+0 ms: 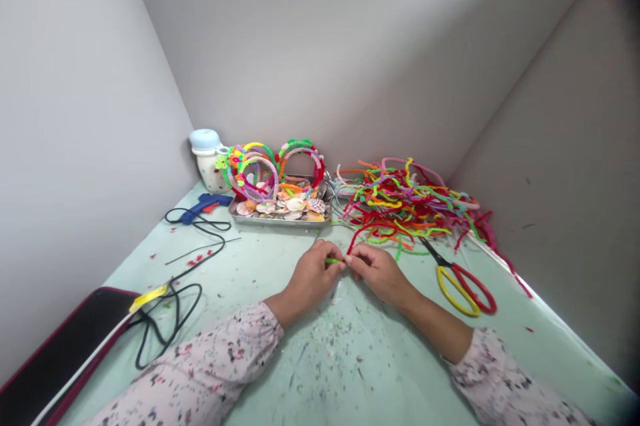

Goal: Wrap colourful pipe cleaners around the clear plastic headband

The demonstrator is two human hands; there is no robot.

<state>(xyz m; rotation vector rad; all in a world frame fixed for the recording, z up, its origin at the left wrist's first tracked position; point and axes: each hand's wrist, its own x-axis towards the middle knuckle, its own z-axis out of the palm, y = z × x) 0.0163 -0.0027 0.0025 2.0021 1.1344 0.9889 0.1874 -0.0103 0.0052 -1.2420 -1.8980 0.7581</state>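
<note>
Over the middle of the table, my left hand [314,276] pinches a short piece of green pipe cleaner [332,261]. Its fingertips meet those of my right hand [380,273], which are closed on a red pipe cleaner [356,235] that curves up and away to the right. Where the two pieces come together is hidden by the fingers. To the right of my right hand lie scissors [453,264] with one yellow and one red handle, blades partly apart. Behind the hands is a heap of loose, many-coloured pipe cleaners [400,196].
A metal tray [280,221] holds seashells [295,204] and several wrapped headbands [260,179]. At left are a lidded cup [209,163], a blue glue gun [203,207], its looping black cord [200,266] and a dark, red-edged flat object [65,346]. Walls enclose the table [330,373].
</note>
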